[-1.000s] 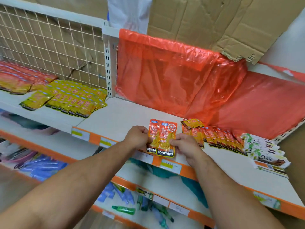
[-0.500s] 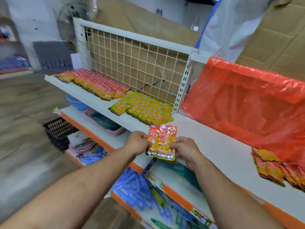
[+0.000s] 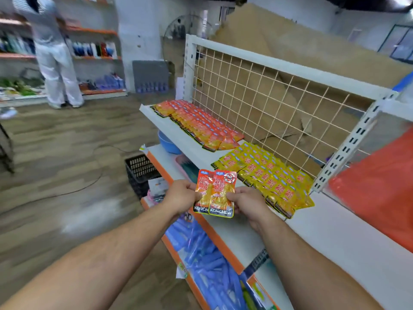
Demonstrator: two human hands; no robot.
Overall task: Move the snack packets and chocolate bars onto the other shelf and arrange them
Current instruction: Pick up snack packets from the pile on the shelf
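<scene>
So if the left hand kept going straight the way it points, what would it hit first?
Probably the yellow packets on the shelf. The left hand, gripping two orange packets with the right hand, aims up-right toward them; depth is hard to judge.
</scene>
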